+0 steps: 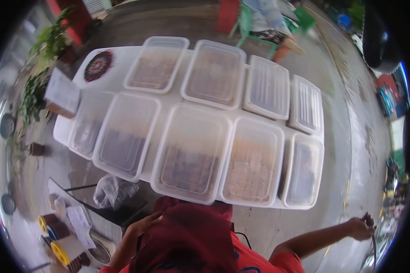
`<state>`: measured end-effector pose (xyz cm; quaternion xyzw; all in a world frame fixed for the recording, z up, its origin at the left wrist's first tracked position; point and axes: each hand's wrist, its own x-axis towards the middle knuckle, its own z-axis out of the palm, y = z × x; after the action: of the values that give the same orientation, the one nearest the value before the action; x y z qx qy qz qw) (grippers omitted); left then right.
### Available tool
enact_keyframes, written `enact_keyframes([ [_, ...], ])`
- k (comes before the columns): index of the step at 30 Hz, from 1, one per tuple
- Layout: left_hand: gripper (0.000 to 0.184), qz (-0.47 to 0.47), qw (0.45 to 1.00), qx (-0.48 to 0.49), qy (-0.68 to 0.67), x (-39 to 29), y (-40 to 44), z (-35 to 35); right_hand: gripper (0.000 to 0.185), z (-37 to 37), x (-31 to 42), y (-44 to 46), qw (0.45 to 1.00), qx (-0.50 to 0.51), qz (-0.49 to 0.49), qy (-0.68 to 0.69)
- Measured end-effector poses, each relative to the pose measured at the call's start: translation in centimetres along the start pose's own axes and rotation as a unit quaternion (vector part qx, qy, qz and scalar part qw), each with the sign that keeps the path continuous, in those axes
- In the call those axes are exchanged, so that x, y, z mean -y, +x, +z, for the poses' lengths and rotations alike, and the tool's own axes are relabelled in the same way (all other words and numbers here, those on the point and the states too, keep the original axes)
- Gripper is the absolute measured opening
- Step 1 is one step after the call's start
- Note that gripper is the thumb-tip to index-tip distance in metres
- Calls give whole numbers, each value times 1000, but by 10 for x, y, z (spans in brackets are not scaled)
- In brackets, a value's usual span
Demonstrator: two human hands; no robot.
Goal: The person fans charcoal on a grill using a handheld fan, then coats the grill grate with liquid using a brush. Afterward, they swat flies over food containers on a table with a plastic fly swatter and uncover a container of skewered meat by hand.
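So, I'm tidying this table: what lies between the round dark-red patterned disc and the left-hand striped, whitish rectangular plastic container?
Two rectangular, translucent plastic containers, as the head view shows: a left container and a right container.

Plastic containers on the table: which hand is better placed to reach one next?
The left hand, probably: it is nearer the front containers, while the right hand is stretched out beyond the table, seemingly gripping something thin and dark.

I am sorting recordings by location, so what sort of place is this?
Probably an outdoor roadside stall: a white table set with many lidded plastic containers stands beside a paved road, with a green chair nearby.
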<state>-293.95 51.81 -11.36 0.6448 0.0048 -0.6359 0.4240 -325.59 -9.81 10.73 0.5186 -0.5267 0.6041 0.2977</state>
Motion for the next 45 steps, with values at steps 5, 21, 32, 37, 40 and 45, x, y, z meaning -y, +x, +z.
enact_keyframes([
  [5,84,20,999,-44,-9,36,13,-6,24,67,43,-30,985,53,5,165],
  [21,58,140,897,-384,-170,71,-17,66,24,-255,476,-332,-175,675,-336,633],
  [32,62,244,791,-550,-104,-6,-86,-161,24,-213,474,-371,330,801,-188,463],
  [37,100,348,682,-640,-74,-74,-88,-406,22,-241,499,-407,323,816,-306,369],
  [40,123,305,584,-752,-18,-116,-76,-540,23,-259,509,-406,313,827,-384,266],
  [45,130,283,555,-782,-10,-159,-57,-626,28,-279,560,-397,347,845,-344,218],
])
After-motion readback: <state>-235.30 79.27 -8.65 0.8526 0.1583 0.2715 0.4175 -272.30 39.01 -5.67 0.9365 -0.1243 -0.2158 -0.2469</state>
